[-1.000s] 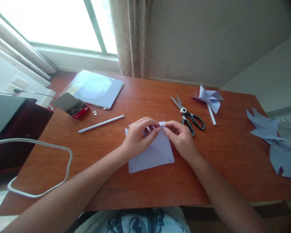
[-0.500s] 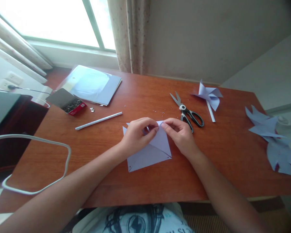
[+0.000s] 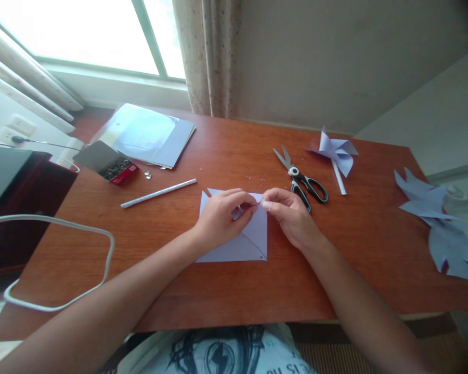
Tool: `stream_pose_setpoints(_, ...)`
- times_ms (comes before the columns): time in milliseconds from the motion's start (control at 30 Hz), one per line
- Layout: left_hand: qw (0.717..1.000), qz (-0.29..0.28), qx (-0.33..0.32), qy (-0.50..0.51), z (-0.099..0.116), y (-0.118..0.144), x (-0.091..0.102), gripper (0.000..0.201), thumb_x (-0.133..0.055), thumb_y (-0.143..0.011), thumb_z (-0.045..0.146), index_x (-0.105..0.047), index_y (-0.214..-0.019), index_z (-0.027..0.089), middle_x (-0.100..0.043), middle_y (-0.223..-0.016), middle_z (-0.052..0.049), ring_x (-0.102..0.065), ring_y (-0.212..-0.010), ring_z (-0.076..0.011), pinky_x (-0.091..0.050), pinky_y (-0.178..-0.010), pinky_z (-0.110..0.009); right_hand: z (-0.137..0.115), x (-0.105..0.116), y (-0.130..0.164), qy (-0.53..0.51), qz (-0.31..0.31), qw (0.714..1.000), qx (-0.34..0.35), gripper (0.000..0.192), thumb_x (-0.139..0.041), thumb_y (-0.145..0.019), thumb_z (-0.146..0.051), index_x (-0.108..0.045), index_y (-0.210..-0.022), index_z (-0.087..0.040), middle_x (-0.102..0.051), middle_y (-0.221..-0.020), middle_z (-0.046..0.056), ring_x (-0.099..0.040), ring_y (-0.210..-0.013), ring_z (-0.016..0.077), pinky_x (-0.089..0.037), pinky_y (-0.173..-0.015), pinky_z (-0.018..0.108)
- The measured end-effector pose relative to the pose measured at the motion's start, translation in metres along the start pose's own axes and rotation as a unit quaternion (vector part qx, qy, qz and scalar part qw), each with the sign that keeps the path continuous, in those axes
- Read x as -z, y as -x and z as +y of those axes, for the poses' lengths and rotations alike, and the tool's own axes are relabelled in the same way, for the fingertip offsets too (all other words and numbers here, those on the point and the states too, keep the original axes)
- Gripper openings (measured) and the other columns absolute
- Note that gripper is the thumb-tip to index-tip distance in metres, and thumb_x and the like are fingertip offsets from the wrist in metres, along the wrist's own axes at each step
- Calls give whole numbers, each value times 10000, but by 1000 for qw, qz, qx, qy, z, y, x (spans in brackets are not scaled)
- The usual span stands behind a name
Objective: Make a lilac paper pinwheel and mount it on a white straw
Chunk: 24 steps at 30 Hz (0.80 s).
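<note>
Pinching the far right corner of the paper square (image 3: pixel 253 236) with both hands: my left hand (image 3: pixel 218 221) is curled nearly closed, fingertips on a folded-in flap near the centre, and my right hand (image 3: pixel 290 215) is closed to a fine pinch on the corner tip. The sheet lies flat on the table (image 3: pixel 226 296), mid-desk, just in front of me, scissors (image 3: pixel 302 179) just beyond my right hand. Risks, as I judge them: pulling the tip too hard could tear the paper along the diagonal cut; letting go with the left could let the held flap spring back; the sheet could slide on the smooth wood. Orientation: square, so no real long axis; edges run roughly parallel to the desk edge, visible diagonal line running from the near right corner up toward my fingers.
</note>
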<state>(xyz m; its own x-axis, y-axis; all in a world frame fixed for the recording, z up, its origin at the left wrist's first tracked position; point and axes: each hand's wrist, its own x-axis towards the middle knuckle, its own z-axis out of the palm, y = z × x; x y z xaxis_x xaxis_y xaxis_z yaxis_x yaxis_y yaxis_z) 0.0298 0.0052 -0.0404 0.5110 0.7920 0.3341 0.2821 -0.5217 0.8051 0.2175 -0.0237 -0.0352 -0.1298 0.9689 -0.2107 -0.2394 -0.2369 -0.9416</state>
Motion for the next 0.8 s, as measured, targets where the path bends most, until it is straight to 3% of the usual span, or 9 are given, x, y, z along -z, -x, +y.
stream_pose_setpoints(100, 1000, 1, -3, 0, 0, 0, -1, 80, -600, -903, 160, -655, -845, 152, -637, -753, -18, -571, -679, -122, -461, -655, -242, 0, 1, 0, -12, -7, 1000, -19, 83, -758, -800, -255, -698, -757, -217, -621, -713, -34, -535, -676, 122, -423, -667, 265)
stream_pose_setpoints(233, 999, 30, 9, -14, 0, -1, 2, 76, -603, -900, 150, -663, -854, 163, -660, -769, -18, -592, -693, -124, -476, -667, -243, 0, 3, -3, 9, 38, 999, 13, 95, -800, -787, -265, -715, -782, -223, -645, -711, -37, -544, -662, 110, -426, -650, 245)
stream_pose_setpoints(400, 982, 179, 35, -42, -12, -9, 18, 96, -628, -885, 157, -676, -963, 186, -712, -917, -33, -655, -837, -153, -520, -804, -282, -4, 7, -5, -8, 80, 996, 28, 87, -801, -787, -267, -725, -794, -225, -650, -713, -36, -543, -640, 98, -428, -622, 225)
stream_pose_setpoints(533, 959, 266, 100, -4, -30, -16, 32, 297, -674, -854, 241, -619, -1144, 207, -678, -1180, -80, -669, -1013, -201, -550, -859, -330, -11, 11, -3, -61, 88, 994, 20, 79, -786, -768, -254, -717, -788, -221, -638, -723, -32, -545, -643, 101, -447, -617, 220)
stream_pose_setpoints(700, 949, 224, 167, 144, -39, -18, 30, 407, -710, -827, 323, -550, -1187, 221, -632, -1266, -99, -678, -1051, -206, -559, -871, -333, -20, 12, -2, -89, 104, 990, 11, 89, -749, -736, -287, -686, -770, -234, -586, -680, -37, -510, -587, 111, -428, -548, 231)
stream_pose_setpoints(800, 923, 184, 233, 244, -30, -18, 25, 390, -717, -835, 356, -574, -1166, 207, -685, -1113, -71, -678, -920, -173, -546, -757, -274, -23, 12, -2, -85, 108, 991, 8, 84, -718, -728, -303, -668, -745, -238, -593, -699, -24, -518, -598, 125, -436, -551, 248)
